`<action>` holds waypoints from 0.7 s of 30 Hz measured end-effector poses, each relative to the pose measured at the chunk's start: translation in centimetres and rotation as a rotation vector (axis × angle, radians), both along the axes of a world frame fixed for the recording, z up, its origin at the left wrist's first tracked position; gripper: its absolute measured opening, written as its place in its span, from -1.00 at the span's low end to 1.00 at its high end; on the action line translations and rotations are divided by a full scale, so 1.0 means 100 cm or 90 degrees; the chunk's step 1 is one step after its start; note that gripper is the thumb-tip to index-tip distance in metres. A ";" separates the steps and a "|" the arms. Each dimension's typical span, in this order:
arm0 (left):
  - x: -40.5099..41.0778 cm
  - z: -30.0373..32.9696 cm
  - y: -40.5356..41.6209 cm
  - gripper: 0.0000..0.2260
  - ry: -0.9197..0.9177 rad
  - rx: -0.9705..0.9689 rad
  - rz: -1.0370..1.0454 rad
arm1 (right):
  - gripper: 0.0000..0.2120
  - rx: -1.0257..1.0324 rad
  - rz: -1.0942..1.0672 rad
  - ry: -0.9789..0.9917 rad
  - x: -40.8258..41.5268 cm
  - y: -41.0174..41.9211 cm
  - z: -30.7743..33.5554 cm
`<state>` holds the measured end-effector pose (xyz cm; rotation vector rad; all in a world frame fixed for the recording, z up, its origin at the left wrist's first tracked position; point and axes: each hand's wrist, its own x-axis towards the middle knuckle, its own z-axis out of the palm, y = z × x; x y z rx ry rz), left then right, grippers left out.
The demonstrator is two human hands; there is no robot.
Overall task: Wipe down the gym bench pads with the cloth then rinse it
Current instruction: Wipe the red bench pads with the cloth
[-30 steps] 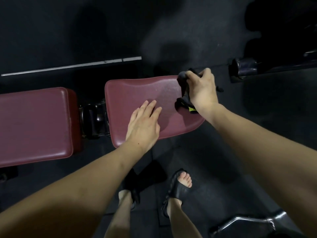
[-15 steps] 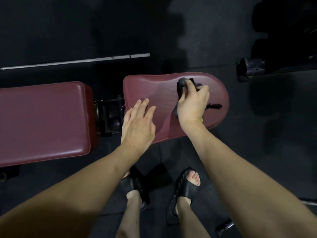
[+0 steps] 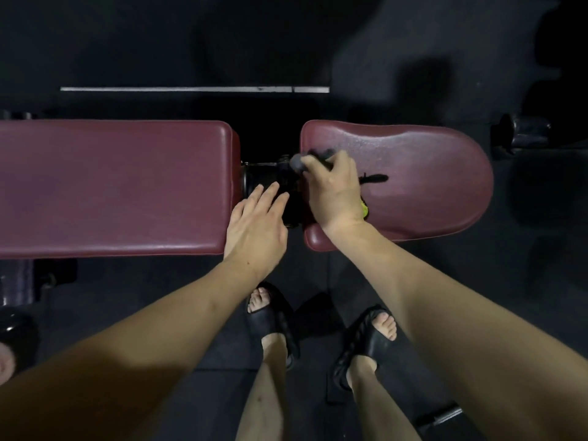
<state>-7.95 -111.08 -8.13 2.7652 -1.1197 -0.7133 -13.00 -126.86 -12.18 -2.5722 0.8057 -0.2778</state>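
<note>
Cloth (image 3: 300, 161), dark and bunched, sits at the left edge of the rounded seat pad (image 3: 423, 183), pressed there under the right hand (image 3: 334, 189). That hand's fingers are curled tight around the fabric, with a grey fold poking out past the fingertips, a dark strap end trailing across the pad to the right of the knuckles, and a bit of yellow-green showing beside the wrist. The left hand (image 3: 254, 226) is flat, palm down, fingers straight and close together; its heel lies over the near right corner of the long back pad (image 3: 111, 189) and its fingertips reach into the gap between the two pads, above the black hinge (image 3: 264, 175). Both pads are maroon and smooth. Below the bench edge, two feet in black sandals (image 3: 362, 342) stand on the dark floor (image 3: 477, 265), and a white line (image 3: 194, 89) runs along the floor beyond the bench.
</note>
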 end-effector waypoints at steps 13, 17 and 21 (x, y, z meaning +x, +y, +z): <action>-0.066 0.006 -0.073 -0.51 0.005 0.003 -0.061 | -0.79 0.035 0.107 0.128 -0.127 -0.135 0.010; -0.105 0.005 -0.114 -0.50 0.029 -0.016 -0.083 | -0.61 0.062 -0.060 0.109 -0.155 -0.182 0.022; -0.131 -0.002 -0.141 -0.49 0.035 -0.020 -0.102 | -0.73 0.045 -0.257 0.095 -0.194 -0.216 0.016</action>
